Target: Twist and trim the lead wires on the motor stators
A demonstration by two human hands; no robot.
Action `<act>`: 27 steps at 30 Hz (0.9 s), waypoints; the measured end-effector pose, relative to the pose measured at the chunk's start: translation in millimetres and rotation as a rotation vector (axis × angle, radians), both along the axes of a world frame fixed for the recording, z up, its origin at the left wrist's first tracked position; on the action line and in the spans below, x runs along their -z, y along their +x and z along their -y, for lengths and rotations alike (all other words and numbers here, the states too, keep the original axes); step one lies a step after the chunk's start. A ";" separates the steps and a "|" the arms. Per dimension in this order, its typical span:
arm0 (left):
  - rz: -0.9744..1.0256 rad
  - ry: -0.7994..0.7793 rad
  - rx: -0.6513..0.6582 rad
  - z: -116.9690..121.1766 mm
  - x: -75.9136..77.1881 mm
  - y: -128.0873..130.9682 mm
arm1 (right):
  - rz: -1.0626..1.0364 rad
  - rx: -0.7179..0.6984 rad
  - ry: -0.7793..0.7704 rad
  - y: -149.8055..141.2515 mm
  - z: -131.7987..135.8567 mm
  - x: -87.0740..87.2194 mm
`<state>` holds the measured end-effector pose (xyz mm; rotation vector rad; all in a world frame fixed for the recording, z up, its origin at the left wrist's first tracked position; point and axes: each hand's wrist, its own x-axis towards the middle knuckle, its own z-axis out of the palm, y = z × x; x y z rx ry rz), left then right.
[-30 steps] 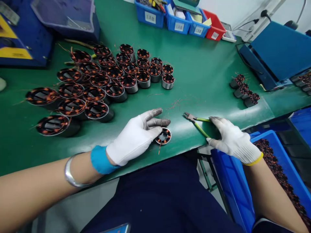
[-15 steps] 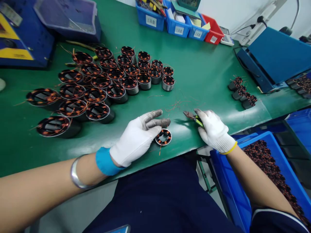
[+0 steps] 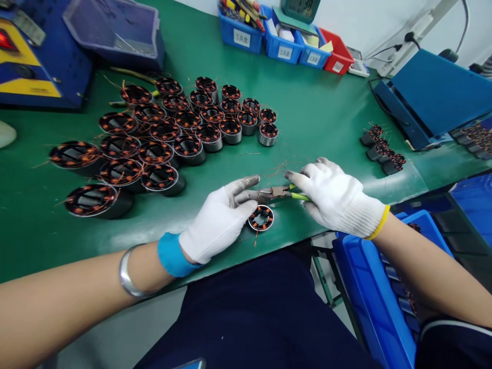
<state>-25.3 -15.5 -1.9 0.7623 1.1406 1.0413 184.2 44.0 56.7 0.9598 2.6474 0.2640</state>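
My left hand (image 3: 219, 218), in a white glove, rests on the green table (image 3: 315, 118) near its front edge and grips a small copper-wound stator (image 3: 261, 218) between thumb and fingers. My right hand (image 3: 336, 197), also gloved, is closed on green-handled cutting pliers (image 3: 279, 192). The pliers' jaws point left and reach my left fingertips, just above the stator. Loose copper wire scraps (image 3: 280, 166) lie on the mat behind the two hands.
Several wound stators (image 3: 172, 130) stand in rows at the left. A few more stators (image 3: 382, 148) sit at the right beside a blue machine (image 3: 438, 92). Blue and red bins (image 3: 284, 36) line the back. A blue crate (image 3: 369, 287) stands below the table edge.
My right hand picked the pliers up off the table and moved left, bringing the jaws to my left fingertips. My left hand stayed on the stator.
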 end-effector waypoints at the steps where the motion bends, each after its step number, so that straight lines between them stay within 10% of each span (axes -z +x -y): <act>1: 0.002 0.002 -0.002 0.0 0.5 0.1 | 0.004 -0.001 -0.003 -1.8 0.1 -1.0; 27: 0.026 0.083 0.017 0.4 6.2 0.0 | 0.092 -0.022 0.051 -25.2 -12.8 -18.2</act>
